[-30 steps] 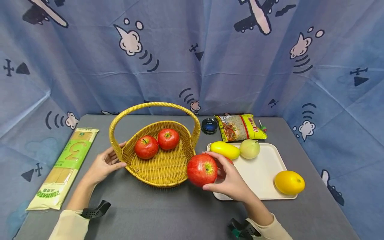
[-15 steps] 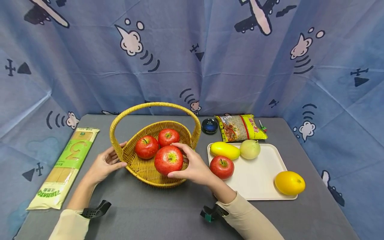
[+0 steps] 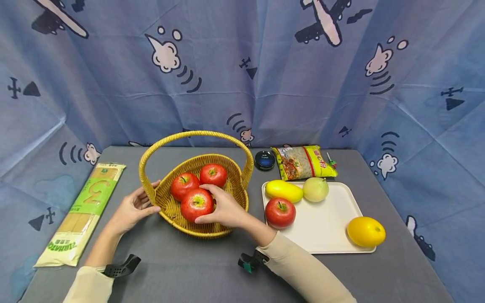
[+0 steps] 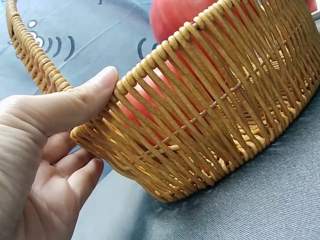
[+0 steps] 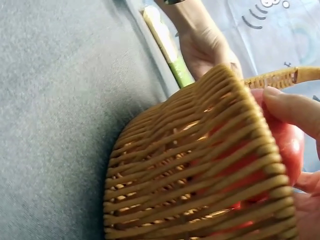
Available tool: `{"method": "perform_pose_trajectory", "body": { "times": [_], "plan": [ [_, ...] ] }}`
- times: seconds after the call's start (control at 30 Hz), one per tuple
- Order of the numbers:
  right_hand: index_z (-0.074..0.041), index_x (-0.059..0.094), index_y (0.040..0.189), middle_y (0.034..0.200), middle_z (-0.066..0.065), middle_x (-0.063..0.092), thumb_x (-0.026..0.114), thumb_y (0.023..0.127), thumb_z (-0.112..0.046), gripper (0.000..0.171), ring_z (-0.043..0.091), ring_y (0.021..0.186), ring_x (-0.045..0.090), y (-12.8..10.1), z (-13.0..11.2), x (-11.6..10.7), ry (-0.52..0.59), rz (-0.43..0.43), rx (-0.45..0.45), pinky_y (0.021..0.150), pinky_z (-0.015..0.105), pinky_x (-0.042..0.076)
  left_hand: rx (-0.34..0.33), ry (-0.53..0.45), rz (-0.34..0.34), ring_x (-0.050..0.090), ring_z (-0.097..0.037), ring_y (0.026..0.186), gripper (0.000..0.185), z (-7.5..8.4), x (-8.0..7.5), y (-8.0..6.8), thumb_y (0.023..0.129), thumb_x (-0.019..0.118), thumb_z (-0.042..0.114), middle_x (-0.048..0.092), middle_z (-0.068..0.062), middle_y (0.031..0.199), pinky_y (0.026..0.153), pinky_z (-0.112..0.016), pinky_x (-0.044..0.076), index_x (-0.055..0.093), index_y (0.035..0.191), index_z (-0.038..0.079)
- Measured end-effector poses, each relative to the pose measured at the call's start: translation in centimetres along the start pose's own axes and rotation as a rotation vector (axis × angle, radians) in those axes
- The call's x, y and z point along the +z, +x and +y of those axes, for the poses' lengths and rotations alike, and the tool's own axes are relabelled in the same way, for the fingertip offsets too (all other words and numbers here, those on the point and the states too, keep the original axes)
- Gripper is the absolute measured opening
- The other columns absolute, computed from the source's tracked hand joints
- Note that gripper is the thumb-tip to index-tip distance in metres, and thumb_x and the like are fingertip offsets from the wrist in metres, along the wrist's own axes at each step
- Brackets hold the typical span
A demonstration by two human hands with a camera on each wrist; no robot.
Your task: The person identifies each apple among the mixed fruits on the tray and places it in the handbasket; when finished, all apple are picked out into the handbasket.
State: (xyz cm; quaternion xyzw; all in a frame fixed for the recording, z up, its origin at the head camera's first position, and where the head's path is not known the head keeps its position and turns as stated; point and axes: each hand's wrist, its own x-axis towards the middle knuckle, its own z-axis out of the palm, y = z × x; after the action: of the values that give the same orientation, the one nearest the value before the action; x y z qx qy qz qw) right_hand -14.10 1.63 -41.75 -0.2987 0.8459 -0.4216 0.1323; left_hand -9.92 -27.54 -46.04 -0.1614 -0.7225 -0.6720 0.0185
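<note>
**Third apple going down into the basket**

The right hand (image 3: 223, 208) is curling its fingers round a red apple (image 3: 196, 204), holding it low inside the wicker basket (image 3: 235, 185), just in front of two other apples (image 3: 213, 174) lying there. Half a second ago it was carrying the same apple higher, over the basket's near rim; a second ago it was lifting it beside the tray (image 3: 333, 219). The left hand (image 3: 130, 208) is still gripping the basket's left rim, thumb on top.

On the tray are lying one more red apple (image 3: 280, 212), a yellow mango (image 3: 283, 190), a pale pear (image 3: 315, 189) and an orange-yellow fruit (image 3: 365, 231).

The left wrist view is showing the thumb (image 4: 75, 102) pressing the woven rim, which the head view only hints at. The right wrist view is showing the apple (image 5: 280, 145) through the weave, a fingertip (image 5: 292, 107) on it.
</note>
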Motion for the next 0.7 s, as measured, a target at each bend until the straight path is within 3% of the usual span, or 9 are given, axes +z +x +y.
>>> {"method": "perform_pose_trajectory", "body": {
  "times": [0.3, 0.43, 0.7],
  "plan": [
    [-0.012, 0.048, 0.133, 0.126, 0.005, 0.056, 0.085, 0.066, -0.039, 0.081, 0.019, 0.113, 0.054, 1.0, 0.0, 1.2, -0.138, -0.078, 0.023, 0.098, 0.032, 0.048, 0.011, -0.02, 0.002, 0.053, -0.002, 0.12, 0.066, -0.1, 0.0, 0.0, 0.079, 0.065, -0.016, 0.051, 0.009, 0.137, 0.097, -0.012, 0.044, 0.034, 0.138, -0.016],
    [-0.01, 0.047, 0.134, 0.127, 0.005, 0.055, 0.085, 0.066, -0.039, 0.083, 0.018, 0.115, 0.053, 1.2, 0.1, 1.5, -0.191, -0.126, 0.022, 0.1, 0.031, 0.046, -0.005, 0.0, 0.009, 0.053, -0.001, 0.12, 0.067, -0.2, 0.0, 0.0, 0.079, 0.065, -0.015, 0.05, 0.005, 0.14, 0.098, -0.012, 0.044, 0.034, 0.138, -0.015],
    [-0.008, 0.043, 0.136, 0.127, 0.006, 0.052, 0.086, 0.066, -0.037, 0.087, 0.019, 0.117, 0.051, 1.4, -0.1, 1.6, -0.202, -0.183, 0.059, 0.102, 0.03, 0.044, 0.003, 0.008, 0.007, 0.053, -0.001, 0.12, 0.066, -0.1, 0.1, 0.0, 0.079, 0.065, -0.015, 0.051, 0.007, 0.139, 0.096, -0.011, 0.044, 0.034, 0.138, -0.014]
  ]
}}
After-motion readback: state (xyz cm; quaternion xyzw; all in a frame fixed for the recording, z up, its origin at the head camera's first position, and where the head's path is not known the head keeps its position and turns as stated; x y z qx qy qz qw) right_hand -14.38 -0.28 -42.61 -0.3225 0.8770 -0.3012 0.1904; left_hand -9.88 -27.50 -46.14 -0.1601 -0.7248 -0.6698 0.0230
